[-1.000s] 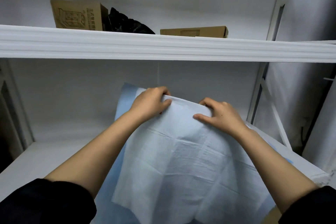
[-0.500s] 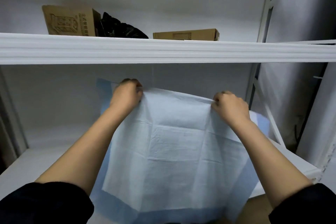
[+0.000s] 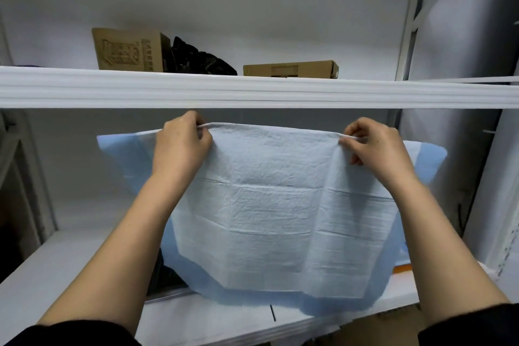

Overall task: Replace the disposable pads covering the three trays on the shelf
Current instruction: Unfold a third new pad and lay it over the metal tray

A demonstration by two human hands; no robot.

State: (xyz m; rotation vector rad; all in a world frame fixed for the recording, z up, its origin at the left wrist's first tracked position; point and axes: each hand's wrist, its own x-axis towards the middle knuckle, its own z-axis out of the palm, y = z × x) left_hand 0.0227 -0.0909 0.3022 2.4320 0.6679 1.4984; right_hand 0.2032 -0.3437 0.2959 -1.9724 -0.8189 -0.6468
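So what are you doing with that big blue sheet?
A person is holding up a blue disposable pad by its top edge, in front of the lower shelf. The left hand pinches that edge on one side and the right hand pinches it on the other, so the pad hangs spread open. Its bottom edge drapes onto the shelf. On the upper shelf sit two cardboard boxes and a black bag.
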